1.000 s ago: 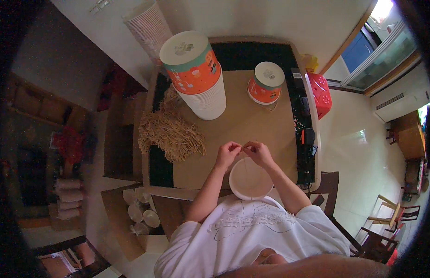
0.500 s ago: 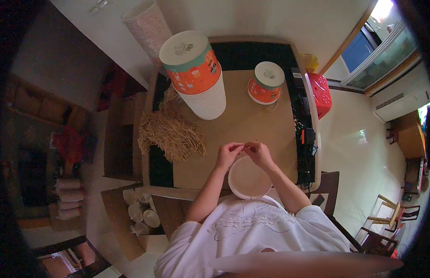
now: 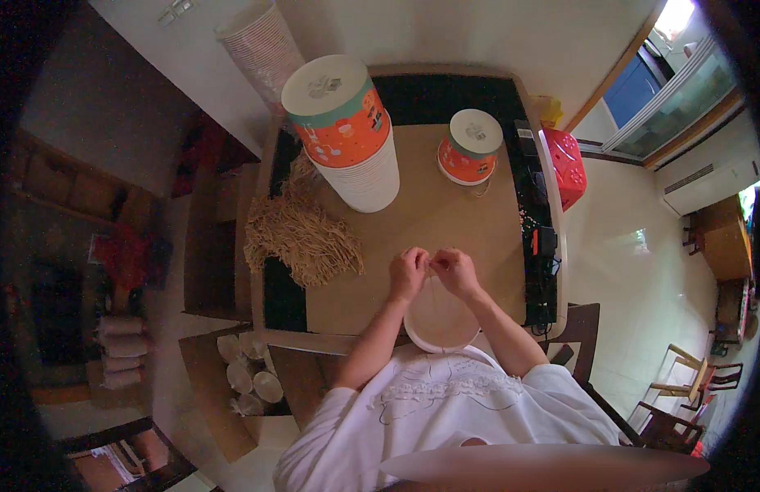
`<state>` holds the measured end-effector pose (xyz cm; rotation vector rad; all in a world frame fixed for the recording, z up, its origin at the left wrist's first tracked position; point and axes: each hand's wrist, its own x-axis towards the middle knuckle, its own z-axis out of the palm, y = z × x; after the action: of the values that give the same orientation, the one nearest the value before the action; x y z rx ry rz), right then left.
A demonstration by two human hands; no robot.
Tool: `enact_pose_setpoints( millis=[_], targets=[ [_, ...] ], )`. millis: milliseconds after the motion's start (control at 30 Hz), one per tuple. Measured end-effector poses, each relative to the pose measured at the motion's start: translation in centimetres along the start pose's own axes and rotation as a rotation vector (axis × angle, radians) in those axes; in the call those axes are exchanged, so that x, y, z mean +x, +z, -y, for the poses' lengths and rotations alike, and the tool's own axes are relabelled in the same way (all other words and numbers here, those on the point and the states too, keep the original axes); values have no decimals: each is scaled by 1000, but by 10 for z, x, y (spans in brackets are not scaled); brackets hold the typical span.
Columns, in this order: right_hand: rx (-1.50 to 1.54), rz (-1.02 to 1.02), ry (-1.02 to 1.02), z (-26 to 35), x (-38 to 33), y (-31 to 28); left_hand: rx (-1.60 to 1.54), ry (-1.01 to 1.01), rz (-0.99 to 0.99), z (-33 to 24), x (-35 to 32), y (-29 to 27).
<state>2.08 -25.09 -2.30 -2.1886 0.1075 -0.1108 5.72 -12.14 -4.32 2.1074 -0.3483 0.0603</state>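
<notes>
Over the far rim of a white paper bucket [image 3: 442,320], my left hand [image 3: 408,272] and my right hand [image 3: 455,272] come close together with fingertips pinched. A thin cord [image 3: 432,289] runs from between the fingers down over the bucket. Its ends are too small to make out. The bucket's pale inside faces up, between my forearms and against my shirt at the table's near edge. To the left lies a heap of tan twine cords [image 3: 306,242]. A tall stack of upside-down paper buckets [image 3: 343,135], orange and green on top and white below, stands behind it.
A shorter upside-down orange bucket stack [image 3: 470,152] with a cord loop stands at the back right. Black cables and an orange-black device [image 3: 544,241] line the right edge. Another white stack [image 3: 257,49] leans by the wall. A cardboard box [image 3: 220,394] of white cups sits lower left.
My left hand has turned slightly, its fingers curling in more and its wrist shifting right. The right hand has moved only a little. The bucket stays in place.
</notes>
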Motion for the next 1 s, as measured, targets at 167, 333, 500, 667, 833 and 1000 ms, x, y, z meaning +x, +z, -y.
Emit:
enact_pose_setpoints(
  millis=[167,333,500,667,833,1000],
  targets=[
    [239,191,237,-6,13,-9,-187,-184,-7,3,0,2],
    [388,294,309,-7,22,-20,-284,-116,11,2,5,-1],
    [528,311,207,-8,25,-25,-506,-366,212,-3,4,-6],
    [594,351,279,-13,21,-23,-663,-514,319,-10,4,-13],
    [484,438,304,-22,17,-21,-1173,-855,333,-6,-3,-13],
    [540,516,265,-29,12,-28,-1268,-864,239,17,-15,-12]
  ],
)
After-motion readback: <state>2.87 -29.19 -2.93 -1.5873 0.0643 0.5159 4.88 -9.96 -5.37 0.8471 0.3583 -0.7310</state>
